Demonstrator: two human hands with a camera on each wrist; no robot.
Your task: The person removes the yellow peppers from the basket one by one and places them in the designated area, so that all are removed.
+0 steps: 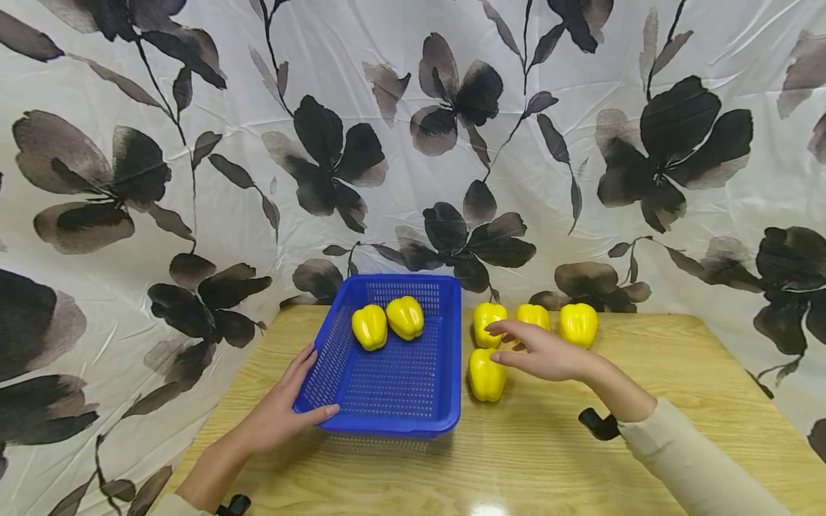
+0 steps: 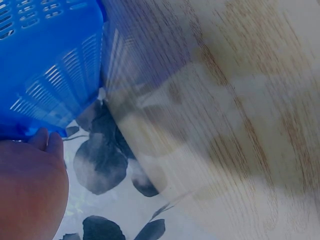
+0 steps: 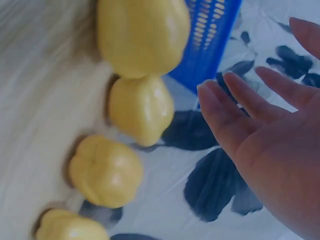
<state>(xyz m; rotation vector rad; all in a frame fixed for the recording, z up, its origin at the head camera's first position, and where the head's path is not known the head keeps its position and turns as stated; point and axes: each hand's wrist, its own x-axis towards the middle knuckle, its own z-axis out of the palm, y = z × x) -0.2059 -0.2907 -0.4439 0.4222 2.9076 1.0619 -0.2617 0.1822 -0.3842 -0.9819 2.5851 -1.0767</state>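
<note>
My left hand (image 1: 277,412) grips the left rim of a blue plastic basket (image 1: 387,424), its thumb over the near left corner. The left wrist view shows fingertips at the rim of the basket's slotted side (image 2: 55,75). Two yellow bell peppers (image 1: 370,327) lie inside, toward the back left. My right hand (image 1: 548,351) hovers with relaxed, spread fingers and holds nothing. Nearest to it is a yellow bell pepper (image 1: 487,376), partly beneath its thumb in the head view. The right wrist view shows the fingers apart from the peppers (image 3: 142,107).
Behind the right hand, more yellow bell peppers (image 1: 578,325) sit in a row on the wooden table (image 1: 535,451), to the right of the basket. A white cloth with dark flowers (image 1: 400,179) hangs behind the table's back edge.
</note>
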